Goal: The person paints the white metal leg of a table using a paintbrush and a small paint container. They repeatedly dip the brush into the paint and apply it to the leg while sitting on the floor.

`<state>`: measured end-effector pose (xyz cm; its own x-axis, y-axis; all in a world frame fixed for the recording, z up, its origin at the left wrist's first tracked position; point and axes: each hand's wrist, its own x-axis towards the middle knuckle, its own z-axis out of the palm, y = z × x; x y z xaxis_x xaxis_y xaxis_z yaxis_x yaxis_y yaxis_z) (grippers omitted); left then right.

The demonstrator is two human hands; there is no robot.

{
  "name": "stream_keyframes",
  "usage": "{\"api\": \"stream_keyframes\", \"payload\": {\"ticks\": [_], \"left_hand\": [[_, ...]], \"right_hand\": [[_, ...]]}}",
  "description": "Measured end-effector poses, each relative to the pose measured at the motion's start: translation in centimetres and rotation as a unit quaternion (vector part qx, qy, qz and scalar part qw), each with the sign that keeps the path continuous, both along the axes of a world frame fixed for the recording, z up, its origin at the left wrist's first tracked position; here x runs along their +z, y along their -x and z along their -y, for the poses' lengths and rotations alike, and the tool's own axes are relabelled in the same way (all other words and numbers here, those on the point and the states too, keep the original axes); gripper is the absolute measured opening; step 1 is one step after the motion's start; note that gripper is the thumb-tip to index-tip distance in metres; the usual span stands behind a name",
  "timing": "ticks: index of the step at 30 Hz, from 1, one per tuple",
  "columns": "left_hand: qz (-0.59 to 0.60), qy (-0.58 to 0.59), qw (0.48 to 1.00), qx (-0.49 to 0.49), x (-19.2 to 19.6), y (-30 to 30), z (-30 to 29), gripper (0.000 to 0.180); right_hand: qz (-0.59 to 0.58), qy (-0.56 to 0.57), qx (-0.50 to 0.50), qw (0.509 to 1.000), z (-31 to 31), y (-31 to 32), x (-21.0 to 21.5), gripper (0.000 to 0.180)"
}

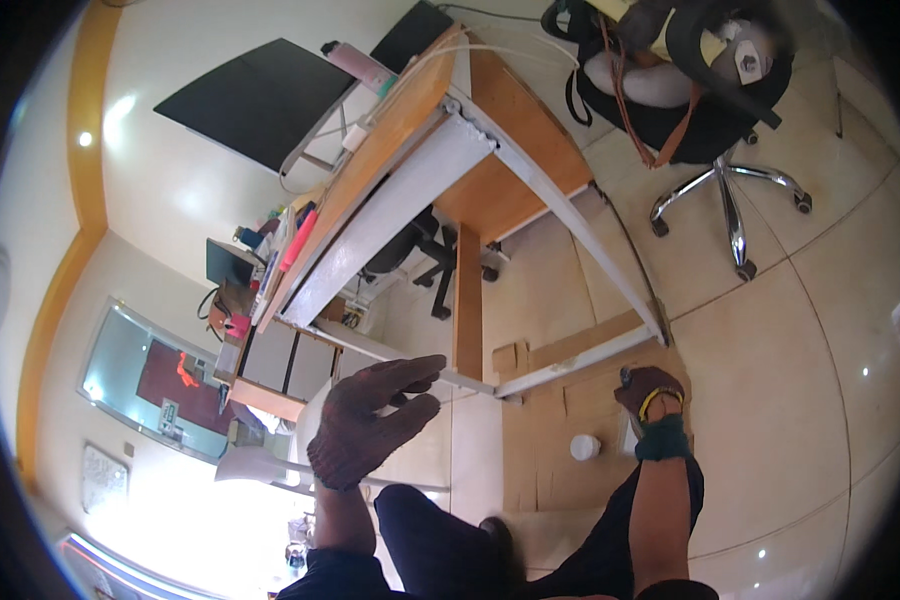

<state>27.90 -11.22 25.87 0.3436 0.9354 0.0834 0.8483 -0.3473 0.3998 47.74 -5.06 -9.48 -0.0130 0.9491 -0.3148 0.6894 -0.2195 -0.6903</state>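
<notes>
My left hand (pixel 378 417), in a brown knitted work glove, is raised at centre left with fingers stretched out and nothing in it. My right hand (pixel 653 392), gloved with a green cuff and a yellow band at the wrist, is closed low at the right. A dark rounded end shows beside its fingers and a pale flat piece below them; I cannot make out what it holds. Closest to it is the white-painted metal frame (pixel 580 362) of a wooden desk (pixel 515 125). A small white round container (pixel 585 447) stands left of that hand on flattened cardboard (pixel 540 470).
A monitor (pixel 270 100) and a pink bottle (pixel 360 68) stand on the raised, slanting desk top. An office chair (pixel 727 190) loaded with bags stands at the far right. Another dark chair (pixel 435 260) is behind the desk frame. A white lamp-like shade (pixel 250 465) is near my left forearm.
</notes>
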Motion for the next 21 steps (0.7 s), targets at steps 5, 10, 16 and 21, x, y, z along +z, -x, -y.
{"api": "stream_keyframes", "payload": {"ticks": [5, 10, 16, 21], "left_hand": [[-0.07, 0.168, 0.978, -0.1, -5.9, 3.5, -3.3, 0.03], [-0.027, 0.522, 0.852, -0.028, -22.2, 7.5, -9.5, 0.025], [-0.236, 0.291, 0.894, -0.246, -41.2, 4.5, -10.6, 0.025], [-0.16, 0.349, 0.923, -0.019, -48.6, 0.8, -10.4, 0.029]], "right_hand": [[-0.011, -0.044, 0.029, 0.999, 0.0, -0.6, -1.3, 0.041], [-0.023, -0.1, 0.036, 0.994, 1.5, -1.2, -0.7, 0.034], [-0.111, -0.055, -0.016, 0.992, 2.0, -1.6, 2.5, 0.031], [-0.143, 0.069, -0.121, 0.98, 1.8, -2.0, 5.2, 0.031]]}}
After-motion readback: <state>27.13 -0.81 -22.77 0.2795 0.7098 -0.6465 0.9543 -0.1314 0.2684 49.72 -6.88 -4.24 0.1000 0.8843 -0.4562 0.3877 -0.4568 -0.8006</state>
